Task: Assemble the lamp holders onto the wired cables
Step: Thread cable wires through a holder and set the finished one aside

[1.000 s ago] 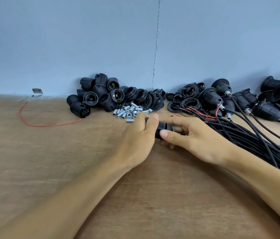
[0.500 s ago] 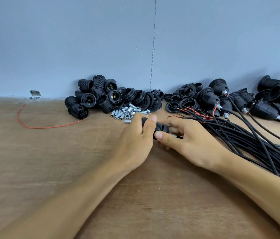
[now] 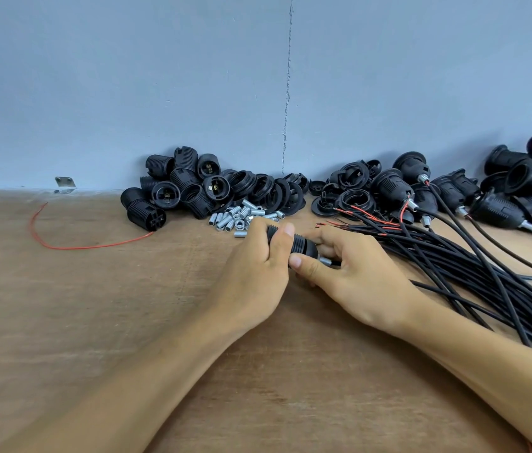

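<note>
both hands meet at mid-desk on one black lamp holder (image 3: 302, 245), lying sideways just above the wooden desk (image 3: 94, 322). left hand (image 3: 258, 273) is wrapped closed around the holder's wide threaded end, thumb on top. right hand (image 3: 353, 276) is closed on the narrow end, thumb and fingers pinching by the small metal tube (image 3: 325, 260) where the cable goes in. the cable itself is mostly hidden under the right palm, so i can't see for sure how it runs to the bundle of black cables (image 3: 487, 282) fanned out on the right.

step in hand: looks like screwing or seating the holder's two halves together on a wired cable, one hand bracing, the other twisting. can't tell how far the thread is in.

next move likely calls for a final twist until snug, keeping the red wire ends (image 3: 366, 215) from pinching, then setting it with the finished holders (image 3: 500, 210) at far right against the wall.

plenty left: loose holder bodies (image 3: 173, 191) and rings (image 3: 264, 191) piled at back, metal tubes and nuts (image 3: 241, 217) just behind the left hand. stray red wire (image 3: 71, 245) lies well to the left, not in play.
</note>
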`<state>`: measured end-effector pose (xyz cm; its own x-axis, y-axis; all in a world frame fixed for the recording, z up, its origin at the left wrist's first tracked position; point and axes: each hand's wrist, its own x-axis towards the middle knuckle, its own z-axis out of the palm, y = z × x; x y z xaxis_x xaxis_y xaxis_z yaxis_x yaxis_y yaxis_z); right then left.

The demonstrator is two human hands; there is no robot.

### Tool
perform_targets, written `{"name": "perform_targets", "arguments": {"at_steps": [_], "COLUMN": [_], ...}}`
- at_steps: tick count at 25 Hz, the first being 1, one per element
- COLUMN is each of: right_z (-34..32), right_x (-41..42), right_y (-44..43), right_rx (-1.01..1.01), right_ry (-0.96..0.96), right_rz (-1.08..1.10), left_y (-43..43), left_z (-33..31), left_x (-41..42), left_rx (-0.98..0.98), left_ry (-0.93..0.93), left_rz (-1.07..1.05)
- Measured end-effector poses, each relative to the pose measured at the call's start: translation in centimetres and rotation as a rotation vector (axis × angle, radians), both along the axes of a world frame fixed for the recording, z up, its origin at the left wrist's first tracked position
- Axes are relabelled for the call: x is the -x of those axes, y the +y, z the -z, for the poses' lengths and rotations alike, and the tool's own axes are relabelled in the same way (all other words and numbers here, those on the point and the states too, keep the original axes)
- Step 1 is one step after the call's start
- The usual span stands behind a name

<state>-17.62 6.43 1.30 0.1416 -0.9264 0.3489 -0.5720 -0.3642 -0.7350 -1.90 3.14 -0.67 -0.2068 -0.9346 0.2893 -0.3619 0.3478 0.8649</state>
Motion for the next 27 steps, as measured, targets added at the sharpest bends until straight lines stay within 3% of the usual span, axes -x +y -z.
{"name": "perform_targets", "arguments": {"at_steps": [27], "right_z": [0.25], "right_x": [0.02], "right_y": [-0.22], "right_rx": [-0.057], "right_ry": [-0.029], "right_rz": [0.059], "left_y": [0.22], "left_z": [-0.01], "left_x": [0.27], "left_rx": [0.009], "left_ry": [-0.031], "left_rz": [-0.027]}}
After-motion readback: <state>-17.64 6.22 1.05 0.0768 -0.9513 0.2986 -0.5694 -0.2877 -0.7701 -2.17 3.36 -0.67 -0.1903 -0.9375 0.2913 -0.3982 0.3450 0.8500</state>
